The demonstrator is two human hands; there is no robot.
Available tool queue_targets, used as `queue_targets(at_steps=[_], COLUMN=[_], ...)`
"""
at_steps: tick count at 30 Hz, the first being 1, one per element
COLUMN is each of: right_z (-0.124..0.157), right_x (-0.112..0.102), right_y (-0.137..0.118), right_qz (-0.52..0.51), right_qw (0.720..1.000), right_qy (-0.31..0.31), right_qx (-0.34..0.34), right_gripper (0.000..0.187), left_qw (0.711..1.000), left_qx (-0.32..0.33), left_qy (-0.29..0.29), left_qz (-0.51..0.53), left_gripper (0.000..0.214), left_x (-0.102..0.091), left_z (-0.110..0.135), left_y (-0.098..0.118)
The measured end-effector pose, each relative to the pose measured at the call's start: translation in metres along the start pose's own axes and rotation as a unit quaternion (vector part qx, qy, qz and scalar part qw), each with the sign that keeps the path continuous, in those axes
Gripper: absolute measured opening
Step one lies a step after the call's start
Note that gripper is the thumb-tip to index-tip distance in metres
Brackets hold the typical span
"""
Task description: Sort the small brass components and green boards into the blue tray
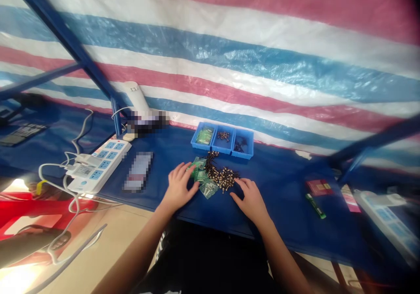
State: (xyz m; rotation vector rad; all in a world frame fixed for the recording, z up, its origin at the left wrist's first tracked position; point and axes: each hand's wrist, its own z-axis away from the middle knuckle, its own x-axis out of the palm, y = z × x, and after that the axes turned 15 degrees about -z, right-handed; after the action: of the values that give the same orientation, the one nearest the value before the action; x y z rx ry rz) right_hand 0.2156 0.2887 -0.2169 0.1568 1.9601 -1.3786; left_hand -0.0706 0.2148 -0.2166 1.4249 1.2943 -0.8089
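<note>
My left hand (179,185) rests at the left side of a heap of small green packets (209,188), its fingers spread and its fingertips touching them. Beside the packets lies a pile of small brass-and-black screw-like pieces (223,177); their exact kind is too small to make out. My right hand (252,201) is at the right edge of this pile, thumb and fingers apart, with nothing visible in its grasp. Behind the heaps stand three joined blue bins (223,150). The left bin holds green packets (204,135), the middle one copper-coloured pieces (223,135), the right one dark pieces (241,145).
A white power strip (110,171) with cables and a blurred-out phone-like object (139,171) lie to the left on the blue table (282,176). Farther right are a red box (319,187), a green strip (315,206) and another power strip (387,219). Striped sheeting (210,57) hangs behind.
</note>
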Motion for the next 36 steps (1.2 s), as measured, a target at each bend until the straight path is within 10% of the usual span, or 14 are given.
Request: queue_targets(at_steps=[14, 36], right_z=[-0.046, -0.062], right_x=[0.026, 0.023], right_y=[0.028, 0.006], right_qz=[0.022, -0.248], right_qw=[0.999, 0.963], right_qy=[0.045, 0.103], right_qx=[-0.013, -0.030], right_gripper=[0.023, 0.019], left_qw=[0.992, 0.985], left_qx=[0.073, 0.129], left_qy=[0.012, 0.117], left_qz=[-0.098, 0.018], left_gripper=[0.043, 0.035], left_x=[0.046, 0.044], left_z=[-0.029, -0.046], left_y=[0.052, 0.074])
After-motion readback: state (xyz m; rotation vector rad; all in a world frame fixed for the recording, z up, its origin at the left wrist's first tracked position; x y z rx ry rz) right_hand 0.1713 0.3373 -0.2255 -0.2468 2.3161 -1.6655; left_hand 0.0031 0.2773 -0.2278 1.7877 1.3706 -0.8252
